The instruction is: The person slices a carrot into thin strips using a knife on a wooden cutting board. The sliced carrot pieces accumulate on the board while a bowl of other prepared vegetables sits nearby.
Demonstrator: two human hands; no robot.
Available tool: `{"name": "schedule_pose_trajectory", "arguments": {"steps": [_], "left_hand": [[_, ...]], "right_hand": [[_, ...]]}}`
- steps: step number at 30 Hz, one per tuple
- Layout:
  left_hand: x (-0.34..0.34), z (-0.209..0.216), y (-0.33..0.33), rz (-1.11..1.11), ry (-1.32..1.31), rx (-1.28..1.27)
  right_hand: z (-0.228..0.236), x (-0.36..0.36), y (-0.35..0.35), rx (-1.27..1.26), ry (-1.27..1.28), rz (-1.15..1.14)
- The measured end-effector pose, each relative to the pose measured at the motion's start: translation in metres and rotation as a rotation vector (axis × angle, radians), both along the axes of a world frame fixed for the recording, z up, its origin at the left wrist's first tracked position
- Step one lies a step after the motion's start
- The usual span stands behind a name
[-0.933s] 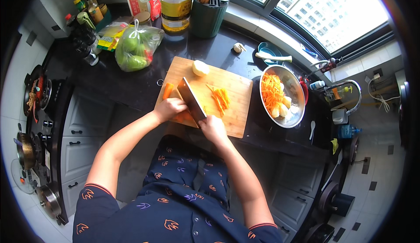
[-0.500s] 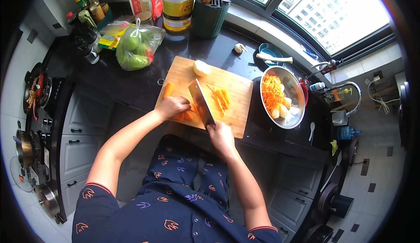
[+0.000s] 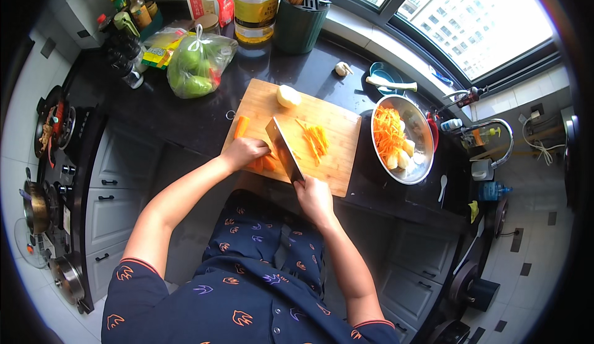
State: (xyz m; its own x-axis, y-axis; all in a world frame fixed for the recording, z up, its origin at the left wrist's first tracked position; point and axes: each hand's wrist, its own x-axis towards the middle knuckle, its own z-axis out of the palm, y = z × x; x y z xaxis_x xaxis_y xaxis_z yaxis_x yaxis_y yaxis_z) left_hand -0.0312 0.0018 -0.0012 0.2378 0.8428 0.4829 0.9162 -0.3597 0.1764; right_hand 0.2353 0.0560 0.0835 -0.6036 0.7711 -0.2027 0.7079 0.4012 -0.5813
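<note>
My right hand (image 3: 314,197) grips the handle of a broad-bladed kitchen knife (image 3: 284,150), its blade standing over the wooden cutting board (image 3: 341,158). To its left, my left hand (image 3: 245,152) has its fingers curled down on carrot pieces (image 3: 268,163), close beside the blade. Another length of carrot (image 3: 241,127) lies just beyond that hand. Right of the knife is a small heap of carrot shreds (image 3: 316,140). A pale, round peeled vegetable (image 3: 288,96) rests near the board's far edge; its kind is unclear.
A steel bowl (image 3: 424,127) with carrot shreds and pale peeled chunks stands right of the board. Behind are a garlic bulb (image 3: 342,68), a teal dish (image 3: 378,70), a chopstick holder (image 3: 301,27), an oil jug (image 3: 255,13) and a tied plastic bag (image 3: 197,75). A white spoon (image 3: 443,186) lies at right.
The whole view has shifted slightly. Both hands keep nearly the same places on the board, the left on the carrot and the right on the knife.
</note>
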Motion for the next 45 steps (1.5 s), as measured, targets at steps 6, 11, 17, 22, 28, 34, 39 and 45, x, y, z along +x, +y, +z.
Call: {"name": "schedule_pose_trajectory", "arguments": {"steps": [6, 11, 17, 22, 28, 34, 39, 45], "left_hand": [[0.005, 0.004, -0.013, 0.069, 0.033, 0.069], [0.009, -0.004, -0.007, 0.023, 0.13, 0.048], [0.008, -0.013, -0.004, 0.023, 0.134, -0.004], [0.006, -0.011, -0.002, 0.016, 0.105, 0.077], [0.009, -0.005, 0.002, 0.038, 0.071, 0.147], [0.009, -0.008, -0.003, 0.037, 0.068, 0.105], [0.011, -0.005, -0.004, 0.048, 0.061, 0.134], [0.012, -0.012, -0.002, 0.051, 0.022, 0.143]], "right_hand": [[0.011, -0.004, -0.004, 0.084, -0.06, 0.037], [0.017, -0.004, 0.0, 0.147, -0.13, 0.101], [0.021, 0.0, 0.004, 0.163, -0.182, 0.168], [0.018, -0.003, 0.008, 0.144, -0.196, 0.191], [-0.008, -0.024, 0.011, 0.156, -0.138, 0.145], [0.003, -0.017, 0.012, 0.131, -0.093, 0.158], [0.013, -0.011, 0.01, 0.11, -0.15, 0.164], [-0.003, -0.032, 0.005, 0.144, -0.178, 0.125]]}}
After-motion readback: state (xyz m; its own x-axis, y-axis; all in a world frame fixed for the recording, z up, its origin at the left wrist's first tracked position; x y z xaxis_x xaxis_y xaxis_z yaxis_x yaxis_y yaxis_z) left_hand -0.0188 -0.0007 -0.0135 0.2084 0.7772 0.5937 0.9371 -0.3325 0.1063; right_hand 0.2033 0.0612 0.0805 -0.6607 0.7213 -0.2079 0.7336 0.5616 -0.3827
